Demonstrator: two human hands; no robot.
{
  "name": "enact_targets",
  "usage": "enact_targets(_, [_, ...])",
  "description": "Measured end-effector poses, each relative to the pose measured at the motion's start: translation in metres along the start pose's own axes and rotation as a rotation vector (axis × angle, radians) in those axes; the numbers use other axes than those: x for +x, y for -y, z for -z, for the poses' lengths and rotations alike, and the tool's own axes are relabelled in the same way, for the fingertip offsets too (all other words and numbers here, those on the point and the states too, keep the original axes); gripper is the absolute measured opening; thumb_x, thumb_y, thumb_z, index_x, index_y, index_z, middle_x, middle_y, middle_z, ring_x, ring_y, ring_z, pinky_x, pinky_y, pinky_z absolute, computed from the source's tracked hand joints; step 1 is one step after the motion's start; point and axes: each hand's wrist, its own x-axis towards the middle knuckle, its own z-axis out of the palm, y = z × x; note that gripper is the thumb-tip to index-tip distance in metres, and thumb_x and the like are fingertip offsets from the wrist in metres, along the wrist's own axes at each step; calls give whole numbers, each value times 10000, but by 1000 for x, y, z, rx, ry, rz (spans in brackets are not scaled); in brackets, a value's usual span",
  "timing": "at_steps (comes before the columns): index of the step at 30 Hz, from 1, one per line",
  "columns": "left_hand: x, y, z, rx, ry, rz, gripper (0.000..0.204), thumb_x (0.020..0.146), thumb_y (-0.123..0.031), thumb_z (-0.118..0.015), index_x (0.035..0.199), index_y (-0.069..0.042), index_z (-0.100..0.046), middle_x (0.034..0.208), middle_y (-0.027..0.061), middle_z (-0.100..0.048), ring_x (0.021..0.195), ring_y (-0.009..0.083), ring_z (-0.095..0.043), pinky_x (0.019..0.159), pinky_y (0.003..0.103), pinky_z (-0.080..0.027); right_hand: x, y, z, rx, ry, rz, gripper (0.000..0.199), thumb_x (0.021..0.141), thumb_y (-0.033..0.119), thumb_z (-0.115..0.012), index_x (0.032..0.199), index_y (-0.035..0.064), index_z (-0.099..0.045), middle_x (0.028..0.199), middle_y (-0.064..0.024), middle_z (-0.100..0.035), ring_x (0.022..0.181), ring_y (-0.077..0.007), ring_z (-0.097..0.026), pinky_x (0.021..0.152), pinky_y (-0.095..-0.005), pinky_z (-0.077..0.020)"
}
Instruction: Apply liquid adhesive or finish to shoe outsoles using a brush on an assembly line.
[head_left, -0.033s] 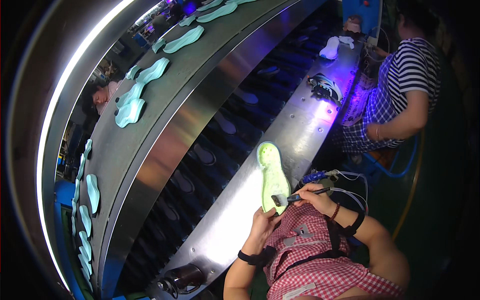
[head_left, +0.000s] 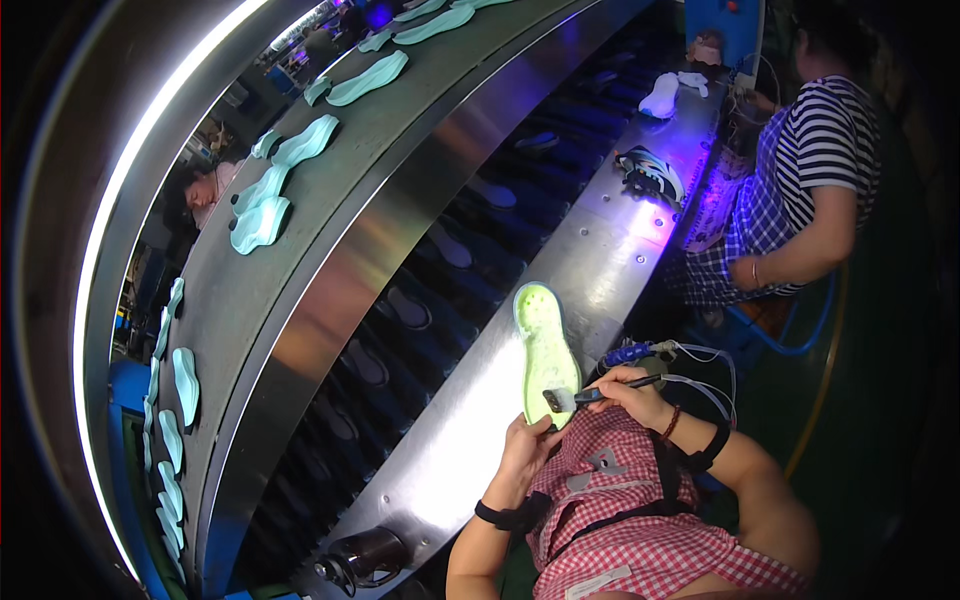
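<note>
A pale green shoe sole (head_left: pixel 543 345) with a raised rim lies lengthwise over the metal ledge, its hollow inner face up. My left hand (head_left: pixel 525 448) grips its near end, the thumb over the rim. In my right hand (head_left: pixel 630 396) is a dark-handled brush (head_left: pixel 590 396), pinched between the fingers like a pen. The brush's dark tip rests against the inside of the sole at the near end, beside a whitish wet-looking patch. A thin clear tube trails from near the back of the handle.
The metal ledge (head_left: pixel 450 440) carries a dark bottle (head_left: pixel 368 556), a black-and-white shoe (head_left: pixel 650 176) and a white sole (head_left: pixel 659 97). Beyond it, soles lie on dark rollers; light blue soles (head_left: pixel 262 225) ride the upper belt (head_left: pixel 330 190). A co-worker (head_left: pixel 825 170) sits at right. A blue fitting (head_left: pixel 630 354) has tubes.
The co-worker's near hand has shifted slightly downward. My hands, the brush and the sole look the same.
</note>
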Motion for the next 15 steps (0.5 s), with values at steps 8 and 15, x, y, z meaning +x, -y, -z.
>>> enact_targets(8, [-1,2,-10,-11,0,8,311,858,32,-392,1163,90,-385,1134,191,-478,1033,289,-524,892,395,-477,-11,10,6,-5,4,42,188,870,78,-480,926,-76,-573,837,-164,-624,731,-189,-637,684,-271,-538])
enact_targets(15, [1,9,-15,-48,26,50,319,858,33,-388,1169,100,-366,1134,201,-472,1027,301,-524,878,399,-485,-22,10,16,-32,-11,55,191,868,79,-485,921,-81,-577,840,-161,-627,739,-187,-634,694,-278,-534])
